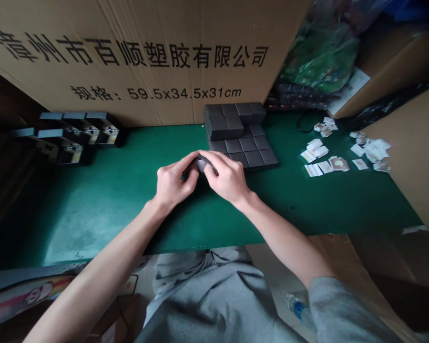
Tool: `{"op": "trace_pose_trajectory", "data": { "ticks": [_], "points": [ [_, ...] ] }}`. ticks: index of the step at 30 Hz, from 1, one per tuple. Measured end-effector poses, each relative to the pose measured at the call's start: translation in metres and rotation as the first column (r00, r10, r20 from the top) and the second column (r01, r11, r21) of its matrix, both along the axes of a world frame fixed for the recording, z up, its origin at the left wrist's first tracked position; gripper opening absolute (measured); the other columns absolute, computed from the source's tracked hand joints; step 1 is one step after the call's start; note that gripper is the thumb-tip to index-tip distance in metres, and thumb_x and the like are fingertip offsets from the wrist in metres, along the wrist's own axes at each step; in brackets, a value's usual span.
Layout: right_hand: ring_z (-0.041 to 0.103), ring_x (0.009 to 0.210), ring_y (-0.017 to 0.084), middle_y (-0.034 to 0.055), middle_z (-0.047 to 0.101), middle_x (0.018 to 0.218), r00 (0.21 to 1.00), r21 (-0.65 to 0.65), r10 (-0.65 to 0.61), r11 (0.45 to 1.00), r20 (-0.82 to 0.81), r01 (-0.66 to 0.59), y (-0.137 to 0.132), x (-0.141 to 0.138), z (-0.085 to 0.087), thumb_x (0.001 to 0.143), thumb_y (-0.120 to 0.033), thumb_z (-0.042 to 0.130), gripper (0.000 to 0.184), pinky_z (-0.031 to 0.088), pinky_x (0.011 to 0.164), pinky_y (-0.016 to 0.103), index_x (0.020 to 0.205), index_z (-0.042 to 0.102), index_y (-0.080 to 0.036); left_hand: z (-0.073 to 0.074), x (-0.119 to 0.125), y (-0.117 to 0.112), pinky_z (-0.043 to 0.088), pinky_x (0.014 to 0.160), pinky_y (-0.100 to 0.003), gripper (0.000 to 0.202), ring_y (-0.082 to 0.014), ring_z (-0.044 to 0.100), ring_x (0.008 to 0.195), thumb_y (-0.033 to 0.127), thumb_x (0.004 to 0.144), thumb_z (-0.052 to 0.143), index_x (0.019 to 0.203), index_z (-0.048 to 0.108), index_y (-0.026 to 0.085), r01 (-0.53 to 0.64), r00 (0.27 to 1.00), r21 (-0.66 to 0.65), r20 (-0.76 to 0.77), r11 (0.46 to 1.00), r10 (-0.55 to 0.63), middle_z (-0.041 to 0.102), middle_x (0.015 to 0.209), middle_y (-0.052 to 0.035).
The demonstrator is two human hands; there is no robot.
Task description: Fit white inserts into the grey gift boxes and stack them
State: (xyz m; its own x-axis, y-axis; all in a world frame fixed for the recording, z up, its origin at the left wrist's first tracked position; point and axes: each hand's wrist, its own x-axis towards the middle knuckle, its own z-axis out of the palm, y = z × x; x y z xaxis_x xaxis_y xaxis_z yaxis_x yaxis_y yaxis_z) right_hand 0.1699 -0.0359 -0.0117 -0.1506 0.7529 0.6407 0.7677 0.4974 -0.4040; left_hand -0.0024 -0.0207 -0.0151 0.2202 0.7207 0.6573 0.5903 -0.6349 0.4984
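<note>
The small dark grey piece (200, 165) sits between your hands at the centre of the green mat (128, 209), its long axis seeming to run left to right, though your fingers mostly hide it. Your left hand (173, 183) and right hand (225, 178) are both curled closed, pinching it from either side for a firm hold, just in front of the dark grey square boxes (241, 136) packed together at upper centre.

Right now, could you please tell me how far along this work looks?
Done: dark grey square boxes sit in rows and a stack on the green mat. In hand: the left hand and right hand pinch a small dark piece. Remaining: black boxes with raised lids at far left, loose white paper slips at right.
</note>
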Motion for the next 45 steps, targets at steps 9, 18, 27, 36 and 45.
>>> {"op": "trace_pose_trajectory", "data": {
  "ticks": [9,18,27,36,45],
  "points": [
    [0.068,0.131,0.019,0.0071,0.070,0.142,0.996,-0.002,0.064,0.998,-0.057,-0.064,0.001,0.000,0.001,0.102,-0.017,0.046,0.043,0.058,0.114,0.033,0.141,0.060,-0.021,0.006,0.002,0.001,0.057,0.067,-0.021,0.042,-0.0110,0.070,0.064,0.017,0.087,0.059,0.125,0.076,0.017,-0.055,0.998,-0.081,-0.019,0.995,0.053,0.083,0.098,-0.0032],
    [0.054,0.147,0.022,0.0106,0.058,0.155,0.984,0.062,0.141,0.989,-0.106,-0.135,0.004,-0.001,-0.002,0.106,-0.024,0.039,0.055,0.051,0.122,0.041,0.160,0.036,-0.024,0.011,0.001,0.008,0.056,0.072,-0.025,0.036,-0.0153,0.073,0.079,0.021,0.090,0.062,0.125,0.068,0.019,-0.084,0.991,-0.230,0.079,0.970,0.104,0.080,0.109,-0.0054],
    [0.059,0.140,0.029,0.0126,0.061,0.149,0.990,0.052,0.013,0.999,-0.142,-0.005,0.007,0.014,0.012,0.107,-0.034,0.039,0.047,0.055,0.116,0.049,0.152,0.049,-0.026,0.003,-0.003,0.014,0.058,0.084,-0.030,0.034,-0.0200,0.076,0.095,0.026,0.090,0.066,0.124,0.066,0.022,-0.074,0.974,-0.329,0.179,0.941,0.139,0.079,0.117,-0.0051],
    [0.068,0.120,0.026,0.0143,0.072,0.124,0.879,0.011,-0.476,0.879,0.000,0.476,0.039,0.133,0.031,0.095,-0.011,0.041,0.040,0.056,0.107,0.045,0.124,0.068,-0.017,0.003,-0.003,0.015,0.061,0.076,-0.029,0.033,-0.0200,0.079,0.088,0.026,0.091,0.065,0.123,0.066,0.021,0.023,0.943,-0.412,0.310,0.911,0.117,0.077,0.118,-0.0070],
    [0.051,0.140,0.045,0.0248,0.061,0.147,0.476,-0.270,-0.836,0.408,0.273,0.872,0.034,0.225,0.002,0.090,-0.025,0.064,0.056,0.040,0.113,0.070,0.144,0.059,-0.011,0.000,-0.004,0.018,0.062,0.080,-0.031,0.037,-0.0207,0.078,0.091,0.022,0.086,0.064,0.123,0.065,0.022,0.109,0.918,-0.462,0.387,0.880,0.089,0.077,0.117,-0.0066]
  ]
}}
